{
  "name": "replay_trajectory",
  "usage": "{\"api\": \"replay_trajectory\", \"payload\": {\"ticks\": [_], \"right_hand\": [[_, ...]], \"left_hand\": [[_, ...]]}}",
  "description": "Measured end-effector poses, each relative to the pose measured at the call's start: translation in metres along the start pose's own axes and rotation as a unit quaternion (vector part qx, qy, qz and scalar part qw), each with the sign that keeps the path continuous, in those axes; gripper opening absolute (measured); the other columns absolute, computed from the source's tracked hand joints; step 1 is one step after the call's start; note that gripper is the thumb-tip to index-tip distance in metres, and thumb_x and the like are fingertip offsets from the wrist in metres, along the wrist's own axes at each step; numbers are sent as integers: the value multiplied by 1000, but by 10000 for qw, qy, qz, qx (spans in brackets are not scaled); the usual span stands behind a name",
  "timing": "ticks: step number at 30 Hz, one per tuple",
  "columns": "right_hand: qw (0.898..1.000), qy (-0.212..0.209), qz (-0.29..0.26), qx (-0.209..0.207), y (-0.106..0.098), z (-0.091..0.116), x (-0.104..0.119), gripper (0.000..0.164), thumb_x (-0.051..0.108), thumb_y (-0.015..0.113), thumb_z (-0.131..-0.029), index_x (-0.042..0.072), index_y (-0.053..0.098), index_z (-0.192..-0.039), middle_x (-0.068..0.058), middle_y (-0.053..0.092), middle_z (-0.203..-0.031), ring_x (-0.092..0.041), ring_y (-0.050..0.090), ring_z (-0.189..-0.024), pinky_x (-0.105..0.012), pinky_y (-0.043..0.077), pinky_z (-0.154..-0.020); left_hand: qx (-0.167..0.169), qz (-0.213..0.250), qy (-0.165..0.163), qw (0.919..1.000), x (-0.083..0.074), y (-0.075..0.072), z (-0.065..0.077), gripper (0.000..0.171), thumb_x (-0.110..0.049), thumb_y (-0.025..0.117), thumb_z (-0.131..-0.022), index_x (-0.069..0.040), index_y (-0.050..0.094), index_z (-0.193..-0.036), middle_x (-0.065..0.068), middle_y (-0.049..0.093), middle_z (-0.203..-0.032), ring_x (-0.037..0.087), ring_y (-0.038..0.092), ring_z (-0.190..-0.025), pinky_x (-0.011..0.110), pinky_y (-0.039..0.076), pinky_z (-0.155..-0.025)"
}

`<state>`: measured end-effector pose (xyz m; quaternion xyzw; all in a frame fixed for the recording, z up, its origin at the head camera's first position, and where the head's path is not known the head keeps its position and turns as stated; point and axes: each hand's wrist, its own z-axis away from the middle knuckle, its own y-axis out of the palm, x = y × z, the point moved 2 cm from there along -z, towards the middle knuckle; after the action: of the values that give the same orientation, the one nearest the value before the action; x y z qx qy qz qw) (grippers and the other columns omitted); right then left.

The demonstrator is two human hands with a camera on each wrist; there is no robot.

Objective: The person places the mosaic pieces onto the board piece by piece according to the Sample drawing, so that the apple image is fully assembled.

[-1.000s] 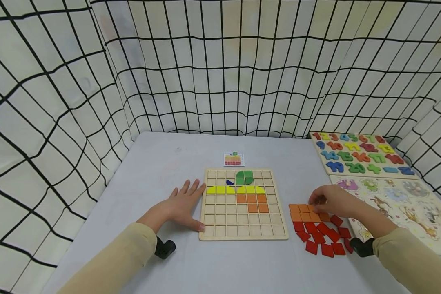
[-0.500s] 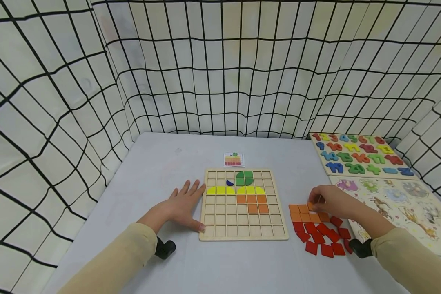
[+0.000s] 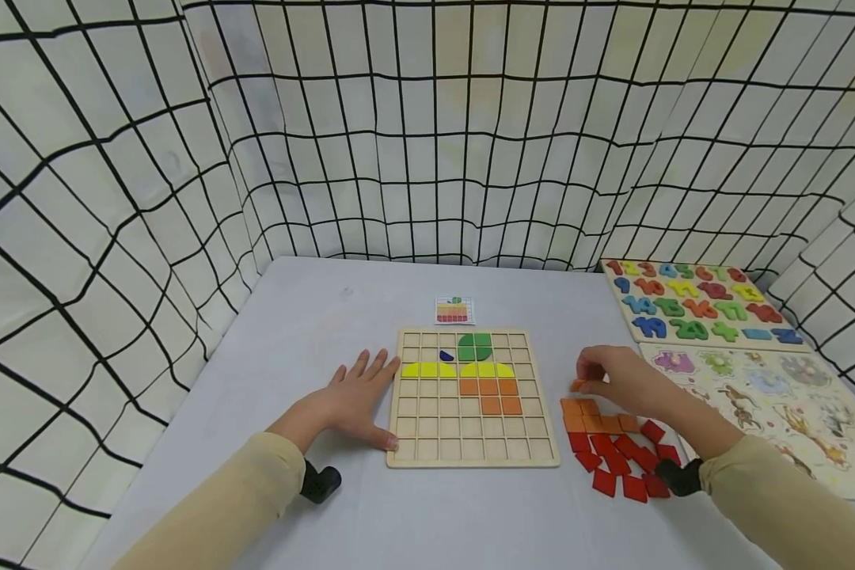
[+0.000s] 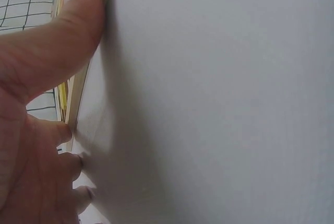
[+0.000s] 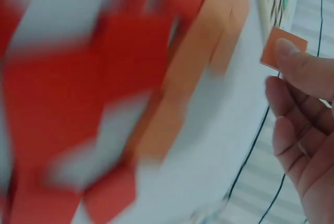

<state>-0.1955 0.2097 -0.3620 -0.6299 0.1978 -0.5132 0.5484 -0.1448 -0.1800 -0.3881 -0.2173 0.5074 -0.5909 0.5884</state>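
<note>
Table [image 3: 557, 348] flanks board [image 3: 450, 427] at 3 o'clock; right hand [image 3: 620, 380] pinches flat orange square [image 5: 271, 51]; spread left hand [image 3: 352, 405] touches 9 o'clock edge.

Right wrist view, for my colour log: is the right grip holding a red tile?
No, the right grip pinches an orange tile.

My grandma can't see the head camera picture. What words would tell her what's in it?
A person's right hand pinches an orange tile near orange tiles and red tiles on a white table. Their left hand touches a wooden grid board partly filled with colorful pieces; a picture card lies beyond it.
</note>
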Motion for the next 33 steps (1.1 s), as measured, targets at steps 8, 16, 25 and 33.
{"api": "replay_trajectory", "payload": {"ticks": [8,16,25,33], "right_hand": [[9978,-632,-198,-13,25,-29,60,11,7,76,-91,13,67,-93,5,64,-87,-12,57,-84,-24,54,-76],[9940,-1031,-324,162,48,-51,100,4,12,76,-92,13,75,-96,5,71,-91,-11,58,-83,-21,53,-76],[9949,-937,-71,374,60,-59,112,5,13,75,-93,12,77,-98,5,73,-92,-10,56,-79,-21,52,-72],[9941,-1041,195,248,62,-60,114,6,11,76,-92,11,78,-98,3,75,-93,-9,59,-80,-23,54,-74]], "left_hand": [[-16,-51,12,10000,2,1,-2,125,-55,84,-77,-5,12,-164,21,3,-172,47,-2,-158,72,8,-122],[-48,-7,27,10000,2,1,-2,126,-56,85,-75,-4,13,-164,22,5,-172,47,-1,-158,72,8,-121],[-12,-4,-6,10000,1,1,-3,127,-58,85,-75,-6,11,-165,20,3,-172,46,-3,-159,71,7,-122],[-21,-26,-19,10000,3,1,-5,126,-57,85,-75,-6,12,-165,19,3,-172,46,-3,-159,71,6,-122]]}}
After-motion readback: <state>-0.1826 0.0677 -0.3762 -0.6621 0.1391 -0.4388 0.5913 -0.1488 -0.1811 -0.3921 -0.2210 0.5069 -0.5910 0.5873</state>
